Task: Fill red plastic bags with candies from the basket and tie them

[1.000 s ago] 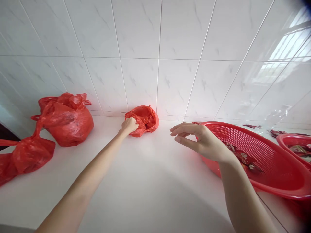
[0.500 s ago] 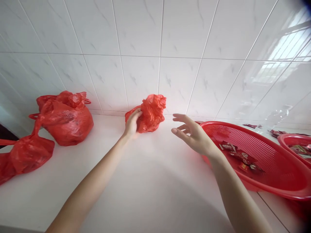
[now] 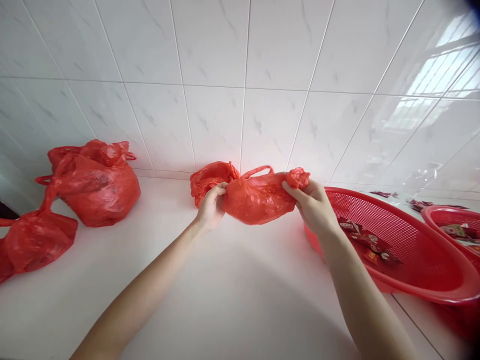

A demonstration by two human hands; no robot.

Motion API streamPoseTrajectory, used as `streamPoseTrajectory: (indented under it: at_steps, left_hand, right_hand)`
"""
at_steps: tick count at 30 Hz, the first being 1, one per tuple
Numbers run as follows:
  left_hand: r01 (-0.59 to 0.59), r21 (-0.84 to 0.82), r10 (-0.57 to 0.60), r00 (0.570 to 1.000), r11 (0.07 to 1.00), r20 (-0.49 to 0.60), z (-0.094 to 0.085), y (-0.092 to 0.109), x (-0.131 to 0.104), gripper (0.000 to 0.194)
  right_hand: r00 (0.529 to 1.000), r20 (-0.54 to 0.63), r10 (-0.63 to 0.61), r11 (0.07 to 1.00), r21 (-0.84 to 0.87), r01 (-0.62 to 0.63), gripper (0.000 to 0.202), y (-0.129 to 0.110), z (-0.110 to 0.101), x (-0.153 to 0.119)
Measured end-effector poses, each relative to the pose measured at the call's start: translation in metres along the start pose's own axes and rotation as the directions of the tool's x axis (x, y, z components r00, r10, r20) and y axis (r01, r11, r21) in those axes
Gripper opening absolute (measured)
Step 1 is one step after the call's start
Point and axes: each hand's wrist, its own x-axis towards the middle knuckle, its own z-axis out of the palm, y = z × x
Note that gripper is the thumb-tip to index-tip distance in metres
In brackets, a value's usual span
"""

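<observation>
Between my two hands a red plastic bag [image 3: 258, 202] is stretched sideways, its body sagging in the middle and a loop of handle standing up on top. My left hand [image 3: 213, 206] pinches its left end. At the other end, my right hand [image 3: 313, 202] grips the bag with thumb in front, and a crumpled tuft pokes out above the fingers. Just behind my left hand, another crumpled red plastic bag [image 3: 210, 177] rests against the wall. What the held bag contains cannot be made out through the plastic.
Full red bags [image 3: 101, 190] stand at the left, with a smaller knotted one [image 3: 41, 242] before them. On the right sits a red perforated basket [image 3: 431, 270] holding several wrapped packets [image 3: 369, 245]. Beyond it are a second red basket [image 3: 431, 215] and a clear plastic bottle [image 3: 423, 182].
My right hand, open and apart before, has closed on the bag's right end. The crumpled bag in my left hand is now spread out sideways, uncovering the other bag behind it.
</observation>
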Motion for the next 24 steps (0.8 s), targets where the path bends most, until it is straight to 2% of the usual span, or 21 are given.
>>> streamPoseTrajectory:
  at_steps: [2,4,8,10,13,16,18,20,24]
  left_hand:
    - [-0.033,0.081,0.037,0.998,0.996,-0.048,-0.008,0.004,0.005,0.016]
    - [-0.07,0.065,0.074,0.995,0.995,-0.069,-0.016,0.006,0.008,0.016]
    - [-0.146,-0.019,0.144,0.986,0.989,-0.088,-0.029,0.012,0.012,0.015]
    - [-0.106,0.033,0.108,0.993,0.994,-0.046,-0.033,0.018,0.012,0.023]
    - [-0.02,0.065,0.014,0.995,0.998,0.1,-0.036,0.029,0.009,0.039]
    - [0.031,0.019,-0.035,0.956,0.999,0.292,-0.03,0.038,0.004,0.051]
    - [0.005,0.058,-0.027,0.922,0.998,0.385,-0.022,0.04,-0.003,0.053]
    - [-0.087,0.188,0.001,0.91,0.978,0.414,-0.013,0.04,-0.012,0.051]
    - [-0.264,0.477,0.042,0.903,0.838,0.428,0.006,0.036,-0.031,0.079]
  right_hand:
    - [0.999,-0.039,-0.014,0.995,0.096,0.017,0.017,0.003,-0.008,0.004]
    - [0.996,-0.079,-0.034,0.99,0.131,0.044,0.014,0.006,-0.014,0.007]
    - [0.987,-0.134,-0.084,0.994,0.061,0.093,0.014,0.008,-0.02,0.009]
    - [0.987,-0.106,-0.121,0.992,0.028,0.125,0.015,0.009,-0.02,0.009]
    - [0.986,-0.022,-0.163,0.986,0.028,0.164,0.016,0.01,-0.016,0.007]
    - [0.99,0.062,-0.128,0.992,-0.009,0.129,0.021,0.01,-0.008,0.005]
    - [0.992,0.093,-0.08,0.995,-0.045,0.084,0.025,0.009,-0.002,0.003]
    - [0.994,0.108,-0.034,0.996,-0.076,0.042,0.028,0.008,0.003,0.002]
    - [0.99,0.133,0.045,0.995,-0.094,-0.032,0.029,0.006,0.007,0.0]
